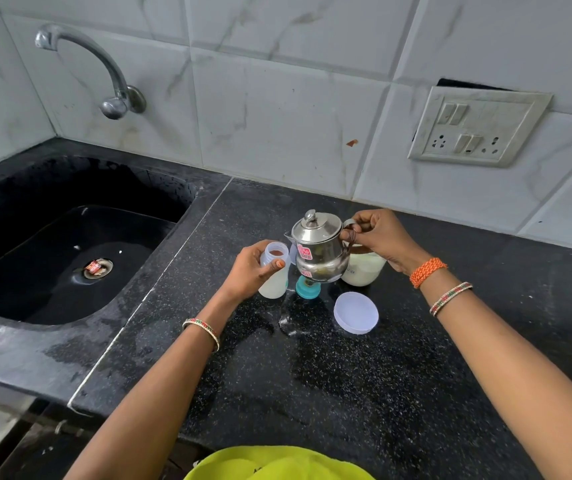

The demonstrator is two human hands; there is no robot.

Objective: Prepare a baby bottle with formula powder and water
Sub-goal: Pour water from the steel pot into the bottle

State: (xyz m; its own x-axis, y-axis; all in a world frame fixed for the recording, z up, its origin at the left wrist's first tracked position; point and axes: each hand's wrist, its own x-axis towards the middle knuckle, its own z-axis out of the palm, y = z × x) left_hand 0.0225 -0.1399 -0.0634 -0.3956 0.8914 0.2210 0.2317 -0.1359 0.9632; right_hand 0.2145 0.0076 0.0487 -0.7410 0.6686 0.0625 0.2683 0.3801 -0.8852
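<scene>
My left hand (250, 271) grips an open translucent baby bottle (275, 273), upright on the black counter. My right hand (379, 239) holds the handle of a small steel kettle (317, 249) with its lid on, lifted just right of the bottle, its spout close to the bottle's mouth. Under the kettle lies the teal bottle cap with nipple (307, 288). Behind the kettle stands a white container of formula powder (362, 270), partly hidden. Its round white lid (356, 312) lies flat on the counter in front.
A black sink (70, 244) with a wet basin fills the left side, with a steel tap (104, 71) on the tiled wall above. A switch and socket plate (478, 126) is on the wall at right. The counter (346, 393) has wet patches.
</scene>
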